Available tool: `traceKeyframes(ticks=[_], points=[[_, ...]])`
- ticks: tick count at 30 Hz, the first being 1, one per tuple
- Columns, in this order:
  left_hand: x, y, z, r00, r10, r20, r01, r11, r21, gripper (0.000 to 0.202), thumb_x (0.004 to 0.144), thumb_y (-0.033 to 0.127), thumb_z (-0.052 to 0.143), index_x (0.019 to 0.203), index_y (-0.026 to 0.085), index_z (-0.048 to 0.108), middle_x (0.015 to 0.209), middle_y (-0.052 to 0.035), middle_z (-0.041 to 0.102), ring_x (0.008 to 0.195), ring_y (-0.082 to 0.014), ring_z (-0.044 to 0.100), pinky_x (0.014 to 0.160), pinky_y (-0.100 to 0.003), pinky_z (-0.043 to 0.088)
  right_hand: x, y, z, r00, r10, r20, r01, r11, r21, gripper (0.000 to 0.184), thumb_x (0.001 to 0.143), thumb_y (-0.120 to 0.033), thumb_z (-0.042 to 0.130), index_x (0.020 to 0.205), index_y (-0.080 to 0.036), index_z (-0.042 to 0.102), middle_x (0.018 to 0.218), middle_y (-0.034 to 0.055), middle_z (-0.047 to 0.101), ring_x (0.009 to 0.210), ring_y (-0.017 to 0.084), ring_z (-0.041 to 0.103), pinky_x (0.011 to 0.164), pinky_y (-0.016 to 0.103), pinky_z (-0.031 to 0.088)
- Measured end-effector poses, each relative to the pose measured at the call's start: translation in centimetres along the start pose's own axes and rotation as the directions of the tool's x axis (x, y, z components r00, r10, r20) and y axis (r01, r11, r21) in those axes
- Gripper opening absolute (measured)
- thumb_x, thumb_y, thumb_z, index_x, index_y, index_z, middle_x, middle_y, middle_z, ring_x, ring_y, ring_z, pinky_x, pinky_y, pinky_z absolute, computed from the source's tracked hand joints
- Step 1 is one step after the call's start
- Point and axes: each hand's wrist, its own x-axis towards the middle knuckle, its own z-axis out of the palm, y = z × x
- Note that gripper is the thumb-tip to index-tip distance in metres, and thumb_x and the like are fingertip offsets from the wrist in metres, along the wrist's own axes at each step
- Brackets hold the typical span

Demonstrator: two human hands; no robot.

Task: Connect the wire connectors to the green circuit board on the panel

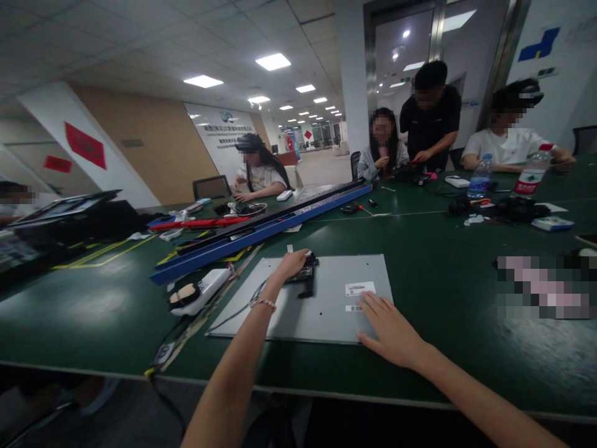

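A flat grey metal panel (338, 283) lies on the green table in front of me, with small dark holes and two white labels (360, 289) towards its right side. My left hand (293, 264) is at the panel's upper middle, its fingers closed on a black bracket-like part with a small circuit board (306, 283). The underside of those fingers is hidden. Thin dark cables (254, 298) run from that part to the panel's lower left. My right hand (389, 326) lies open with spread fingers on the panel's right edge, beside the labels, holding nothing.
A long blue rail (261, 236) crosses the table behind the panel. Left of the panel sit a white power strip (209, 289) and a tape roll (184, 295). Two bottles (480, 177) stand at the far right, near black gear (517, 208). Several people sit or stand around.
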Motion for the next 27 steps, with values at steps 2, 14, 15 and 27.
traceKeyframes(ticks=[2,14,15,27], points=[[0.0,-0.1,-0.1,1.0,-0.008,-0.021,0.007,1.0,-0.018,0.045,0.093,0.022,0.036,0.135,0.019,0.051,0.136,-0.0073,0.056,0.123,-0.0197,0.053,0.102,-0.028,0.038,0.0,0.0,-0.1,1.0,0.004,0.005,-0.004,1.0,0.0,0.075,0.092,-0.06,0.035,0.147,-0.009,0.034,0.156,0.0139,0.024,0.145,0.026,0.017,0.119,0.042,0.012],[-5.7,-6.4,-0.9,0.892,-0.437,-0.119,0.427,0.899,-0.095,0.052,0.084,0.027,0.047,0.132,0.006,0.046,0.132,-0.0224,0.055,0.122,-0.0284,0.054,0.097,-0.034,0.042,-1.0,0.5,-0.7,0.999,0.011,0.035,-0.01,1.0,-0.003,0.078,0.092,-0.064,0.032,0.148,-0.011,0.033,0.157,0.012,0.021,0.145,0.026,0.017,0.118,0.044,0.015],[-6.5,-7.0,-1.0,0.876,-0.469,-0.111,0.459,0.882,-0.107,0.052,0.084,0.028,0.048,0.131,0.006,0.046,0.131,-0.0229,0.055,0.121,-0.0289,0.054,0.097,-0.034,0.042,-1.3,0.7,-0.7,0.999,0.014,0.036,-0.014,1.0,0.002,0.078,0.092,-0.065,0.031,0.148,-0.011,0.033,0.157,0.0116,0.021,0.145,0.027,0.017,0.118,0.044,0.015],[-10.7,-8.1,0.0,0.86,-0.501,-0.091,0.456,0.837,-0.303,0.046,0.085,0.035,0.044,0.125,0.014,0.051,0.126,-0.0118,0.062,0.116,-0.0183,0.058,0.093,-0.027,0.046,-4.2,1.6,-1.5,0.997,0.062,0.037,-0.063,0.997,0.041,0.077,0.091,-0.064,0.036,0.149,-0.014,0.032,0.158,0.0089,0.02,0.145,0.025,0.017,0.119,0.042,0.014]])
